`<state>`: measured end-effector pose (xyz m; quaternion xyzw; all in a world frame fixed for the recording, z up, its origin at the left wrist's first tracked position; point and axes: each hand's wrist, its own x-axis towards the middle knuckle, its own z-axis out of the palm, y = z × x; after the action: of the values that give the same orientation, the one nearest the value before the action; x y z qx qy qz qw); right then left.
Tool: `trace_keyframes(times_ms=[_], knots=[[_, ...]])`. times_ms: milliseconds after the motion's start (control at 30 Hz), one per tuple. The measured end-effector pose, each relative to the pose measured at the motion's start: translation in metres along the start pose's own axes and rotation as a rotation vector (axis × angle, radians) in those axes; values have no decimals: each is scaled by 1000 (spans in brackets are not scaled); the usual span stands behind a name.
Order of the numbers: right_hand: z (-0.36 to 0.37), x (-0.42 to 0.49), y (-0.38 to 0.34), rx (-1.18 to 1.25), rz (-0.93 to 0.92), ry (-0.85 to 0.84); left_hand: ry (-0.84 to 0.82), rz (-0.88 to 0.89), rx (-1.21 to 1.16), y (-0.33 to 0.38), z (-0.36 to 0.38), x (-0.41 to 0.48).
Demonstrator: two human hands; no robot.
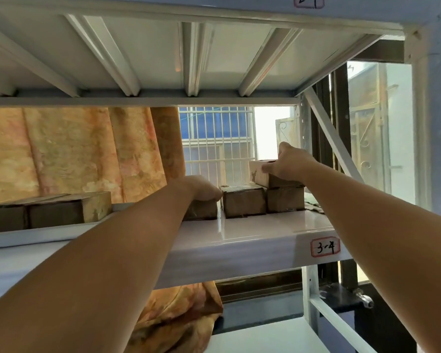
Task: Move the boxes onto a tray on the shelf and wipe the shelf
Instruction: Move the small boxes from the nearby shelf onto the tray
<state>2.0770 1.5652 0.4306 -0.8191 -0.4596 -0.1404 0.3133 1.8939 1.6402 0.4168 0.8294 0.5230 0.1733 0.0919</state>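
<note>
Several brown cardboard boxes stand on the white metal shelf (252, 233). My left hand (201, 187) lies on top of a brown box (203, 211) near the shelf's middle, fingers curled over it. Just right of it sits another brown box (243, 202). At the far right, my right hand (288, 163) grips a pale box (261, 174) stacked on a brown box (285, 198). More boxes (54, 208) sit on a white tray (49, 235) at the left of the shelf.
The shelf front carries a red-framed label "3-4" (325, 247). Another shelf deck (163, 59) hangs close overhead. A diagonal brace (331, 138) and upright post (429, 123) stand at the right. An orange curtain (74, 151) and a barred window (219, 143) lie behind.
</note>
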Motion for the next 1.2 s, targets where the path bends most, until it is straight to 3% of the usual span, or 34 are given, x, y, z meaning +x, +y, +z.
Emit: trace_keyframes(times_ms=[233,400,667,933,1200], knots=[[1,-12,-18,116,58,251,382,53,-136,-25,-10,3],[6,-28,-77,222,-55,309,502,93,-52,-46,-44,2],[30,-50,-192,296,-127,182,534,49,156,-116,-107,-11],[89,-71,-274,263,-166,73,512,-24,126,-236,-146,-12],[115,-89,-309,110,-101,103,545,-21,76,-297,-152,-11]])
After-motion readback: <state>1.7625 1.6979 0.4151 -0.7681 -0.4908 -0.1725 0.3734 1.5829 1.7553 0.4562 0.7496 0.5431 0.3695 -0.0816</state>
